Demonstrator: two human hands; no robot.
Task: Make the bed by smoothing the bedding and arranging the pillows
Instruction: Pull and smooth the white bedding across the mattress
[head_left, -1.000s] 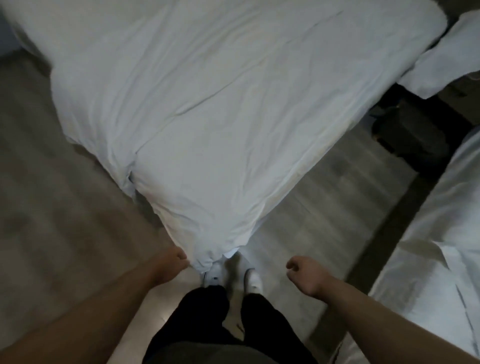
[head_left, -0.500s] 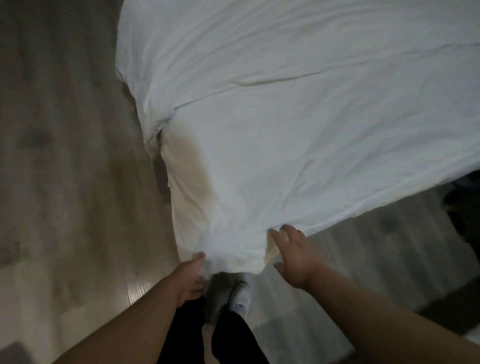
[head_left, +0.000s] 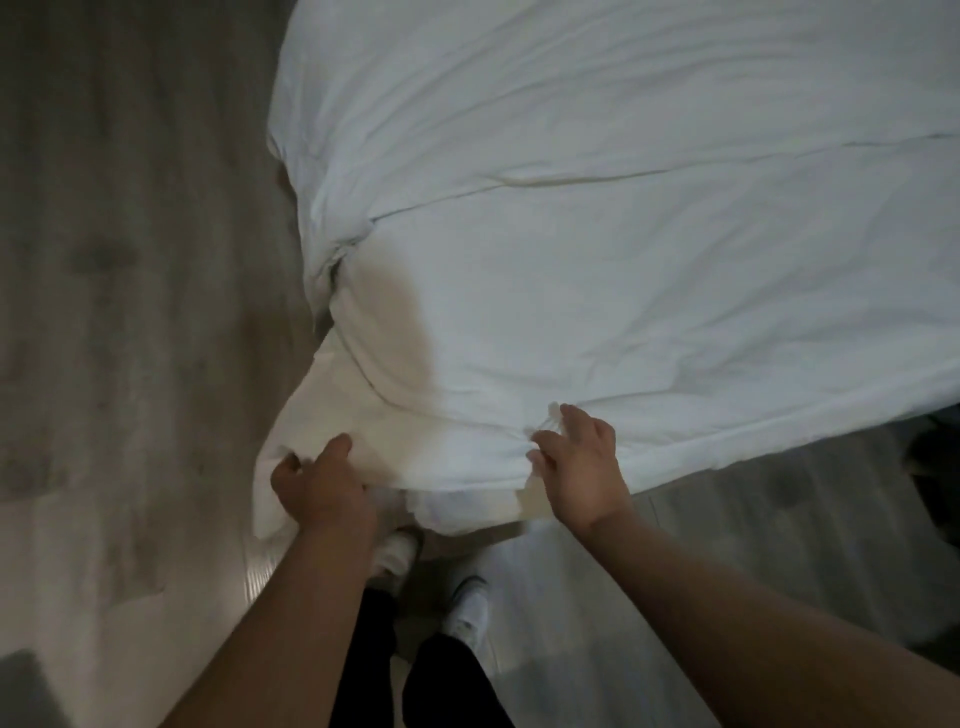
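The duvet (head_left: 571, 270), its corner drooping towards the floor (head_left: 130, 312), is being gripped along the hem by the curled left hand (head_left: 322, 488) and right hand (head_left: 582, 467); it is being judged soft, light, bulky.

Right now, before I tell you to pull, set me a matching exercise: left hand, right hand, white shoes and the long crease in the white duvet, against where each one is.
Things:
1. left hand
2. right hand
3. white shoes
4. long crease in the white fabric duvet

Places:
A. on the grey wood-look floor, below the bed corner
B. runs across the duvet's top
C. grips the duvet's hanging corner
D. pinches the duvet's near edge, right of that corner

Pairs: 1-C, 2-D, 3-A, 4-B.
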